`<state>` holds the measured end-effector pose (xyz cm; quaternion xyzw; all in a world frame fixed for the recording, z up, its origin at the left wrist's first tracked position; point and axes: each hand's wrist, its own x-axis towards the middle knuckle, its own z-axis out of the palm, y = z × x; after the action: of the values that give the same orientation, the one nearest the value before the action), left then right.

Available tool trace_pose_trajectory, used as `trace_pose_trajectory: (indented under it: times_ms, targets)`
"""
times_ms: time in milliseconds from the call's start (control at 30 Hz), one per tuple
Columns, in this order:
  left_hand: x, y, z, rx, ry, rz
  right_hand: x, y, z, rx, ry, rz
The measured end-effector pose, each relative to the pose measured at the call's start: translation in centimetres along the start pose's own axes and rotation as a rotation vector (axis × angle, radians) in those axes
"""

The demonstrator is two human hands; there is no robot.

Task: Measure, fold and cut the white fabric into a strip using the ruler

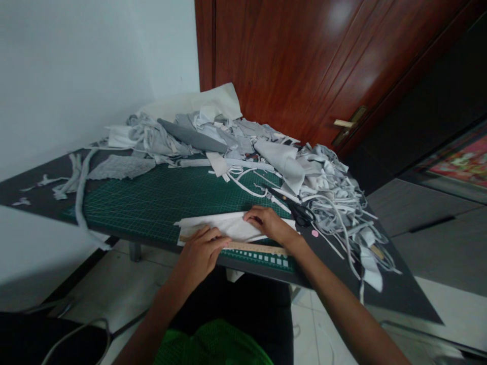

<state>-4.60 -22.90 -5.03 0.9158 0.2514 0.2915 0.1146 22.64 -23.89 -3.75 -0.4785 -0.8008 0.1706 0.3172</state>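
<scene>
A folded strip of white fabric [232, 225] lies along the near edge of a green cutting mat [152, 195]. A wooden ruler [254, 248] runs along its near side. My left hand [205, 248] rests with stretched fingers on the ruler and the left end of the fabric, pressing both down. With fingertips and thumb pinched together, my right hand [268, 223] grips the fabric near its upper edge. Black-handled scissors [302, 215] lie just beyond my right hand, blades pointing away to the left. A small pink piece [315, 233] sits beside them.
Grey and white fabric scraps [152, 134] are heaped along the back of the dark table [411, 299]. A tangled pile of strips [331, 187] covers the right side. One long grey strip [80, 197] hangs over the front left edge. Behind stands a brown door [274, 61].
</scene>
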Motion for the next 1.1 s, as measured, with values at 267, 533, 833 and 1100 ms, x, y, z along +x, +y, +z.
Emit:
trace_pose_trajectory:
  times_ms: [267, 533, 833, 1100]
  targets:
    - [-0.4, -0.1, -0.1, -0.017, 0.0, -0.011, -0.6, -0.6, -0.8, 0.002, -0.042, 0.028]
    - [-0.3, -0.1, -0.4, 0.001, -0.007, -0.013, -3.0, 0.2, -3.2, 0.041, -0.137, 0.179]
    - [0.0, -0.1, 0.1, 0.082, 0.072, 0.006, -7.5, 0.3, -7.0, 0.1, -0.257, 0.338]
    - [-0.1, -0.3, 0.2, 0.077, 0.09, 0.007, -9.6, -0.8, -8.2, 0.086, -0.274, 0.358]
